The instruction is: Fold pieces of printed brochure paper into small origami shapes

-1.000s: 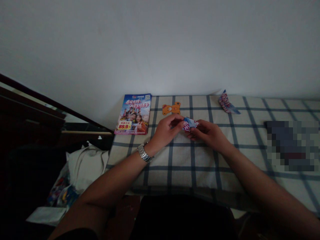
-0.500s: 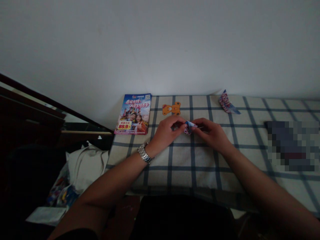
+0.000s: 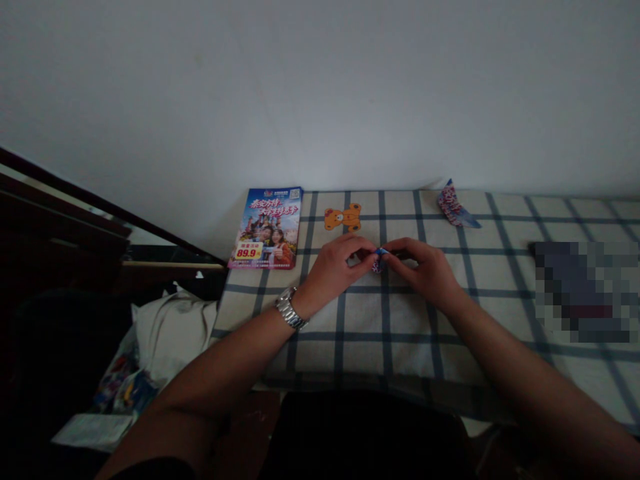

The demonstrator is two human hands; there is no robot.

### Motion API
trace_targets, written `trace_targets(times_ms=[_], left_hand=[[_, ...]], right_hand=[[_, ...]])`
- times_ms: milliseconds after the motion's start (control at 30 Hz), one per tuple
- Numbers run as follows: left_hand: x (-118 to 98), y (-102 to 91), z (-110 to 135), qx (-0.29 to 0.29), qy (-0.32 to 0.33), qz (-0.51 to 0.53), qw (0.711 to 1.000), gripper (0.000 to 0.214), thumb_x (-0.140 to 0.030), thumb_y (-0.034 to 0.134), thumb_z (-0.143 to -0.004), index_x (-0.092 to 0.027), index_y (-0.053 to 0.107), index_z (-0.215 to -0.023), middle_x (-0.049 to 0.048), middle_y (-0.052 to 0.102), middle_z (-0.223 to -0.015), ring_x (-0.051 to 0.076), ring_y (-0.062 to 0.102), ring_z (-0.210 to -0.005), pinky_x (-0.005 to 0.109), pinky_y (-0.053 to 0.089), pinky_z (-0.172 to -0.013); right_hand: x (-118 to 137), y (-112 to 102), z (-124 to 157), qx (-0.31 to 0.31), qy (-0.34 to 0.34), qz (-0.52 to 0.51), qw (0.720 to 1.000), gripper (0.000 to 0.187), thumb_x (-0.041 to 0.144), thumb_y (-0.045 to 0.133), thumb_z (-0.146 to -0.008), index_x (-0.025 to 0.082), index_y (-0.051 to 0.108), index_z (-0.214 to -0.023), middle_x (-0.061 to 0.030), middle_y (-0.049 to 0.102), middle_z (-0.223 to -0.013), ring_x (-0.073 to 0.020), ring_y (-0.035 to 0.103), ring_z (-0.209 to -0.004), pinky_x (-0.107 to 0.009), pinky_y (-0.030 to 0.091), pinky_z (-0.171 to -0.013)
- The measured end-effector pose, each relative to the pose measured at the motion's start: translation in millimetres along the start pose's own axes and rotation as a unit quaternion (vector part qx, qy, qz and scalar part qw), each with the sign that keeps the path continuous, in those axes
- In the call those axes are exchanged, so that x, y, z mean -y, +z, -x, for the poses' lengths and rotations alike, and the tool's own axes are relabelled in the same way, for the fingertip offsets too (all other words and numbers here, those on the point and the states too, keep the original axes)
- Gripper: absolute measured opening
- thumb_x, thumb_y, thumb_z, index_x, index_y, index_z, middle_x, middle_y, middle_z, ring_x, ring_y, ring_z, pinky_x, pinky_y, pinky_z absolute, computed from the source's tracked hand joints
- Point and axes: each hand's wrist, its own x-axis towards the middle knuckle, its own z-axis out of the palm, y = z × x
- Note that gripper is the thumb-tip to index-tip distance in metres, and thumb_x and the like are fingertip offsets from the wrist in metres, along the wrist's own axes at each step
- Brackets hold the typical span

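Note:
A small folded paper [image 3: 377, 264], printed blue, white and pinkish, is pinched between both hands above the checked cloth [image 3: 363, 353]. My left hand [image 3: 345, 261], with a silver watch on its wrist, grips the paper's left side with thumb and forefinger. From the other side, my right hand [image 3: 423, 267] holds it the same way. Fingertips cover much of the paper, so its full shape is hidden. Farther back to the right stands another folded paper piece [image 3: 454, 208] with a similar print.
A stack of printed flyers [image 3: 267, 230] lies at the cloth's left end. Beside it is an orange bear figure [image 3: 343, 217]. A blurred dark object [image 3: 580, 290] lies on the right. The wall [image 3: 370, 100] borders the back; a white bag [image 3: 175, 333] sits lower left.
Both hands have drawn slightly closer together around the paper. Less of it shows now, and its blue upper part is narrower between the fingertips. Everything else stays in place.

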Motion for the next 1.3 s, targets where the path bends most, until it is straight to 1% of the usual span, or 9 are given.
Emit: trace_targets(times_ms=[200, 333, 533, 667, 800, 900, 1067, 1167, 1300], left_hand=[[0.0, 1.2, 1.4, 0.007, 0.003, -0.003, 1.0, 0.005, -0.025, 0.073, -0.1, -0.021, 0.073, -0.103, 0.0001, 0.073, -0.095, 0.013, 0.07, -0.087, 0.028, 0.057, -0.083], [-1.3, 1.0, 1.2, 0.016, 0.003, -0.003, 1.0, 0.002, -0.021, 0.072, -0.101, -0.021, 0.073, -0.098, -0.0004, 0.073, -0.093, 0.013, 0.07, -0.087, 0.028, 0.056, -0.083], [-2.3, -0.1, 0.2, 0.023, 0.005, -0.003, 1.0, 0.005, -0.019, 0.071, -0.101, -0.021, 0.073, -0.097, -0.0003, 0.072, -0.092, 0.014, 0.069, -0.087, 0.028, 0.055, -0.083], [-1.6, 0.4, 0.1, 0.024, -0.001, 0.001, 1.0, 0.005, -0.021, 0.071, -0.101, -0.022, 0.073, -0.097, -0.0001, 0.072, -0.093, 0.014, 0.069, -0.088, 0.028, 0.056, -0.083], [1.2, 2.0, 1.1, 0.012, -0.001, 0.005, 1.0, 0.003, -0.023, 0.072, -0.101, -0.022, 0.073, -0.098, -0.0001, 0.072, -0.093, 0.014, 0.07, -0.087, 0.029, 0.056, -0.084], [2.2, 2.3, 1.5, 0.016, -0.003, 0.004, 1.0, 0.004, -0.022, 0.071, -0.101, -0.022, 0.073, -0.097, 0.0002, 0.073, -0.093, 0.015, 0.07, -0.089, 0.029, 0.056, -0.085], [1.4, 1.0, 0.1, 0.003, 0.004, 0.007, 1.0, 0.005, -0.025, 0.071, -0.102, -0.022, 0.074, -0.1, 0.0007, 0.074, -0.095, 0.015, 0.07, -0.09, 0.03, 0.057, -0.086], [1.7, 0.8, -0.7, -0.003, 0.005, 0.013, 1.0, 0.005, -0.026, 0.072, -0.102, -0.022, 0.074, -0.101, 0.0011, 0.075, -0.097, 0.016, 0.071, -0.094, 0.031, 0.057, -0.089], [1.4, 1.1, -1.0, -0.014, 0.006, 0.016, 1.0, 0.003, -0.025, 0.073, -0.101, -0.022, 0.074, -0.1, 0.0016, 0.076, -0.099, 0.016, 0.071, -0.097, 0.032, 0.058, -0.092]], right_hand=[[0.1, -0.9, -0.5, 0.007, -0.015, 0.004, 1.0, 0.014, 0.036, 0.069, -0.101, 0.024, 0.075, -0.106, -0.0037, 0.08, -0.095, -0.0212, 0.076, -0.082, -0.034, 0.062, -0.078], [-0.1, -0.7, -0.4, 0.003, -0.027, 0.019, 0.999, 0.014, 0.037, 0.069, -0.101, 0.024, 0.075, -0.101, -0.0037, 0.079, -0.091, -0.0223, 0.075, -0.082, -0.035, 0.061, -0.077], [1.6, -1.0, 0.5, 0.019, -0.013, 0.025, 0.999, 0.018, 0.042, 0.066, -0.102, 0.027, 0.074, -0.098, -0.0047, 0.081, -0.096, -0.0255, 0.077, -0.088, -0.038, 0.061, -0.079], [2.3, -1.4, 0.5, 0.016, -0.013, 0.026, 0.999, 0.018, 0.042, 0.066, -0.102, 0.026, 0.074, -0.097, -0.0045, 0.081, -0.095, -0.0254, 0.076, -0.088, -0.038, 0.06, -0.079], [1.6, -1.9, 0.0, 0.019, -0.014, 0.014, 1.0, 0.016, 0.039, 0.067, -0.102, 0.026, 0.074, -0.096, -0.0041, 0.08, -0.094, -0.0249, 0.076, -0.087, -0.037, 0.059, -0.079], [1.5, -2.5, -0.4, 0.017, -0.017, 0.009, 1.0, 0.015, 0.039, 0.068, -0.102, 0.026, 0.075, -0.097, -0.0042, 0.081, -0.096, -0.0247, 0.076, -0.088, -0.037, 0.06, -0.08], [1.8, -2.7, -0.7, 0.004, -0.008, 0.004, 1.0, 0.019, 0.042, 0.068, -0.102, 0.025, 0.076, -0.097, -0.0053, 0.081, -0.098, -0.0252, 0.077, -0.09, -0.039, 0.061, -0.081], [1.2, -2.5, -1.1, -0.004, -0.004, -0.009, 1.0, 0.019, 0.044, 0.069, -0.101, 0.026, 0.076, -0.098, -0.0057, 0.081, -0.1, -0.0258, 0.077, -0.092, -0.041, 0.062, -0.083], [1.0, -2.7, -3.1, -0.015, -0.023, -0.033, 0.999, 0.015, 0.04, 0.071, -0.1, 0.027, 0.076, -0.096, -0.006, 0.081, -0.103, -0.0258, 0.076, -0.097, -0.043, 0.062, -0.089]])
